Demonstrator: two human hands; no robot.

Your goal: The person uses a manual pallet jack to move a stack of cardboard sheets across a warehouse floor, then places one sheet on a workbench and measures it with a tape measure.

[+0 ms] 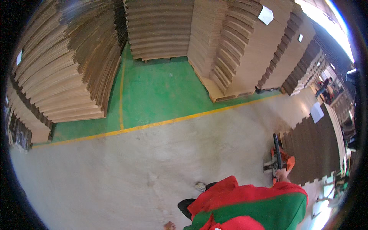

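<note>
At the right, my right hand [283, 175] is closed around the lower part of the black handle [277, 150] of a pallet jack. The jack's orange-red body [288, 160] shows just beyond the hand, up against a tall stack of brown cardboard sheets [316, 143]. A white paper sheet [316, 112] is on top of that stack. Down at the lower edge, a small part of my left hand [169, 225] shows beside my body, away from the jack. Its fingers are too little in view to make out.
High cardboard stacks stand on the left [65, 80], at the back [159, 30] and at the back right [245, 50], some on wooden pallets. A yellow line [168, 121] divides green floor [165, 86] from grey floor [153, 165]. Another person [324, 86] is far off at the right.
</note>
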